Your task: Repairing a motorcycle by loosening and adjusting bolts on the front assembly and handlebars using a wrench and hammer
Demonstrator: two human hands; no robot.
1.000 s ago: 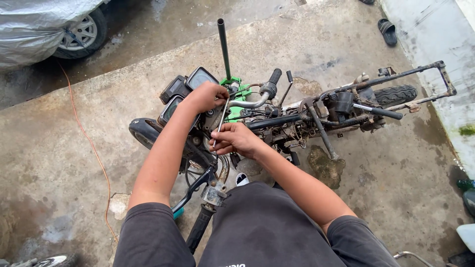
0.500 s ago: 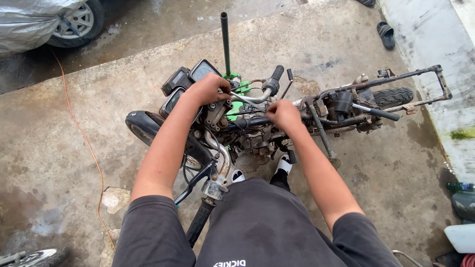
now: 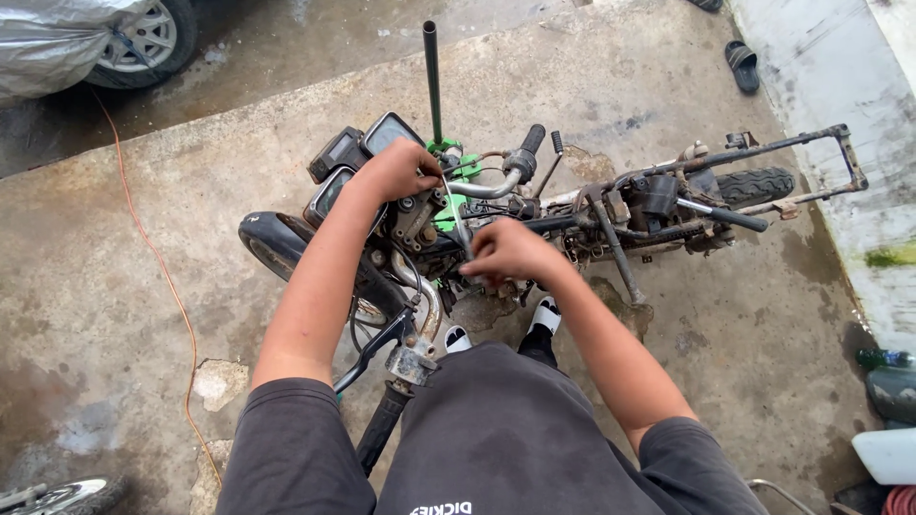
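The stripped motorcycle frame (image 3: pixel 611 210) lies across a stained concrete floor (image 3: pixel 668 86), and serves as the reference point. The left hand (image 3: pixel 401 170) is closed over the top of the steering head, just behind the instrument cluster (image 3: pixel 358 153) at the frame's front end. The right hand (image 3: pixel 510 253) is closed on a thin metal rod (image 3: pixel 456 215) that runs up toward the left hand; the fingers are curled together around its lower end. A black upright tube (image 3: pixel 431 81) rises beyond the handlebar (image 3: pixel 496 176). Containers: a white tub (image 3: pixel 887 456) and a green bottle (image 3: pixel 883 359) sit near the frame's tail end, at the picture's right edge; contents cannot be told. An orange cable (image 3: pixel 157 277) trails over the floor on the front-wheel side. A covered car's wheel (image 3: pixel 143 38) stands well beyond the front wheel (image 3: pixel 277 243). A black sandal (image 3: pixel 741 65) lies beyond the rear tyre (image 3: pixel 759 183), by a pale wall. No labels legible
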